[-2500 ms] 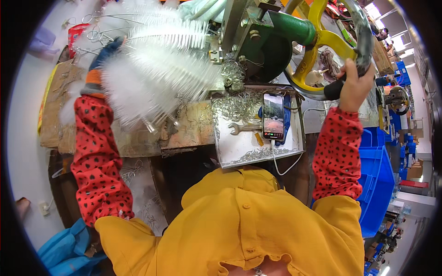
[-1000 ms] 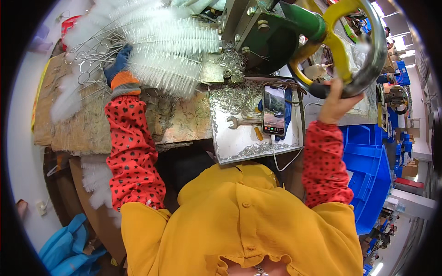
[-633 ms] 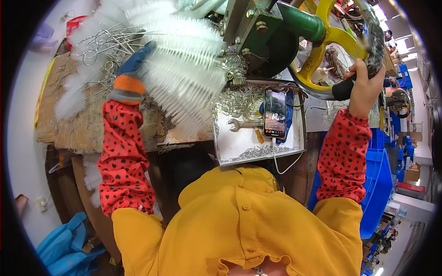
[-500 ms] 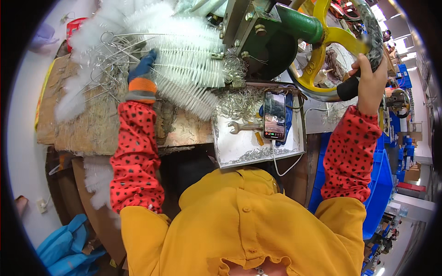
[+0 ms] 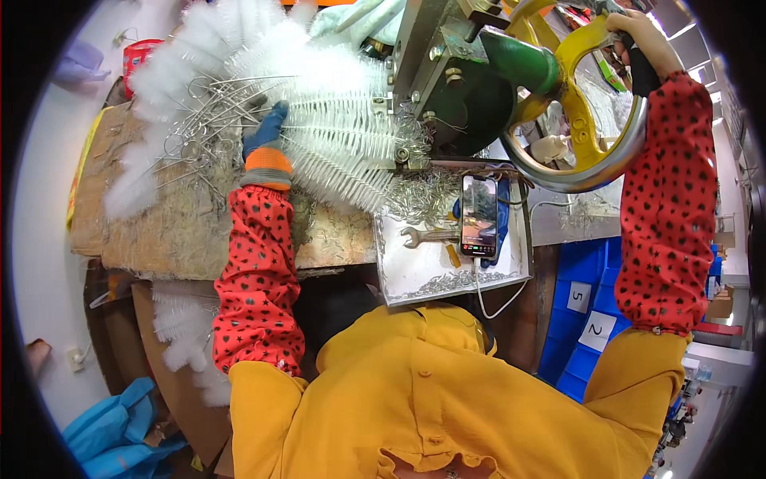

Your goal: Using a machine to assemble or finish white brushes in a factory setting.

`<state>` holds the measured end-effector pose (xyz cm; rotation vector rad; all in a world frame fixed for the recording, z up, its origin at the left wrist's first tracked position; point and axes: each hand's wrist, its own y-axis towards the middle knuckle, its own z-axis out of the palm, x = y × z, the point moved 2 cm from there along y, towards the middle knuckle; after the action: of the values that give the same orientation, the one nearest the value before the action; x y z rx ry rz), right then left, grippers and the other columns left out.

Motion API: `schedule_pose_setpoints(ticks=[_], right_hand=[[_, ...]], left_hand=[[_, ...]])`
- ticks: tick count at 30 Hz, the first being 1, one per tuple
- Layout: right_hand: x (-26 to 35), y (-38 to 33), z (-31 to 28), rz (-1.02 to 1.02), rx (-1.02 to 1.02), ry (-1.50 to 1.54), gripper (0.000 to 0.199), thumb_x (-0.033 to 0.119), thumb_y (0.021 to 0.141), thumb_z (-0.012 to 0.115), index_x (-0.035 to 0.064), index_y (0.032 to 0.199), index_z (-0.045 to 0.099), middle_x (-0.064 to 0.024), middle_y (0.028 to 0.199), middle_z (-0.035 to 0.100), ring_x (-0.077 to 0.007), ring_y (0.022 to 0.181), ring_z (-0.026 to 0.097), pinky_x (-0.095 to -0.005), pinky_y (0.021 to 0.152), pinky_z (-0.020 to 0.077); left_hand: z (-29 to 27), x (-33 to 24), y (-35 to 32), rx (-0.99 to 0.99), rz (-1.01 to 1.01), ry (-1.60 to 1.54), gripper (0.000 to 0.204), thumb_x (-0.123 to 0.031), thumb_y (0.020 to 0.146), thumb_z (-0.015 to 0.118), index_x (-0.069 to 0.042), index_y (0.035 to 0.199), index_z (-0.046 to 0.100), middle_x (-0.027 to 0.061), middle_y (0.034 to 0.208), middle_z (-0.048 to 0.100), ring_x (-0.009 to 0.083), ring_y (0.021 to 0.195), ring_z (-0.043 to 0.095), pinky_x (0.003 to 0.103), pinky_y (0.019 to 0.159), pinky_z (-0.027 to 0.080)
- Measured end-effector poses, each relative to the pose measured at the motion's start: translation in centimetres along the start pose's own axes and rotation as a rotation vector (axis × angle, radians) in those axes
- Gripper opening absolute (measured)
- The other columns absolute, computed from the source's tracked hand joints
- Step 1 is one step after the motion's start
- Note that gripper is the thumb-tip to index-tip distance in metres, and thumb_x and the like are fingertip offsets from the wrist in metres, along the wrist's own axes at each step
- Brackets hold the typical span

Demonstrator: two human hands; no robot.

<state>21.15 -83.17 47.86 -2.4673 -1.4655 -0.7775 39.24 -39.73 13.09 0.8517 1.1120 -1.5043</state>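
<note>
- Left hand (image 5: 263,132), gloved, lay closed on white bristle brushes (image 5: 335,136) atop the tabletop (image 5: 191,231).
- Right hand (image 5: 638,40) gripped the handle of the yellow handwheel (image 5: 586,144) upper right.

My gloved left hand (image 5: 265,136) is half buried among the white bristle brushes (image 5: 319,152), its fingertips hidden, while my right hand (image 5: 638,40) on the handwheel (image 5: 586,152) is cut by the frame's dark rim.
</note>
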Motion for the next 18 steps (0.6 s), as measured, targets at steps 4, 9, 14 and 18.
schedule_pose_setpoints(ticks=[4, 9, 14, 18], right_hand=[[0.5, 1.4, -0.1, -0.018, 0.175, -0.084, 0.022, 0.025, 0.074, 0.049, 0.0036, 0.077, 0.055, -0.0017, 0.048, 0.048, -0.0088, 0.032, 0.042, -0.0201, 0.033, 0.0353], [0.0, 1.7, -0.2, -0.031, 0.148, -0.067, 0.023, 0.025, 0.073, 0.049, 0.0033, 0.075, 0.054, -0.0018, 0.047, 0.048, -0.0089, 0.032, 0.043, -0.0205, 0.033, 0.0349], [0.2, 1.3, 0.1, -0.034, 0.148, -0.025, 0.023, 0.025, 0.074, 0.049, 0.0032, 0.080, 0.052, -0.0018, 0.049, 0.047, -0.0084, 0.032, 0.042, -0.0204, 0.033, 0.0349], [0.5, 1.2, 0.2, -0.036, 0.142, -0.013, 0.022, 0.024, 0.075, 0.049, 0.0030, 0.081, 0.052, -0.0019, 0.049, 0.048, -0.0080, 0.032, 0.041, -0.0196, 0.033, 0.0350]], left_hand=[[-0.4, -0.9, -0.7, -0.094, -0.133, 0.060, 0.046, -0.033, 0.068, 0.072, 0.000, 0.099, 0.062, 0.0055, 0.092, 0.062, 0.0144, 0.073, 0.056, 0.027, 0.068, 0.046], [0.0, -2.0, -0.6, -0.072, 0.018, 0.106, 0.047, -0.024, 0.067, 0.074, -0.001, 0.104, 0.058, 0.0083, 0.096, 0.060, 0.0153, 0.079, 0.056, 0.028, 0.073, 0.046], [0.4, -2.3, -2.2, -0.055, -0.034, 0.048, 0.036, -0.018, 0.068, 0.073, -0.004, 0.099, 0.060, 0.0049, 0.088, 0.061, 0.0131, 0.075, 0.056, 0.026, 0.067, 0.046], [1.9, -2.9, -3.3, 0.019, 0.138, 0.089, 0.040, -0.017, 0.068, 0.073, -0.005, 0.104, 0.058, 0.0042, 0.088, 0.062, 0.0122, 0.076, 0.057, 0.026, 0.070, 0.046]])
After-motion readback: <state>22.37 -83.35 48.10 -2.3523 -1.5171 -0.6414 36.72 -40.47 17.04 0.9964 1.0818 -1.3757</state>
